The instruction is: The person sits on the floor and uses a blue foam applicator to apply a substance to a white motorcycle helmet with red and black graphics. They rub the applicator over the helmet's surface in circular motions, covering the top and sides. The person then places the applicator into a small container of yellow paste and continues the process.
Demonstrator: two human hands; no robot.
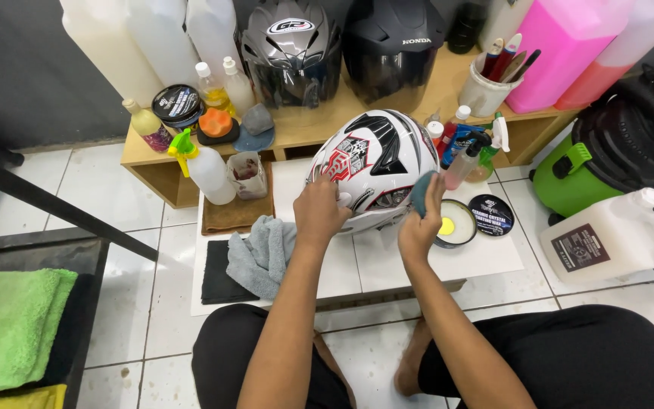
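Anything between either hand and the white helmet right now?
The left hand rests bare on the helmet, nothing between. The right hand presses a blue pad against the helmet's side, so the pad sits between palm and shell. The open wax tin lies just beside, not in the way.

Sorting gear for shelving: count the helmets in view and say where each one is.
3. White patterned helmet on the low table, under the left hand and right hand; grey helmet and black helmet on the wooden shelf. Others may be out of frame.
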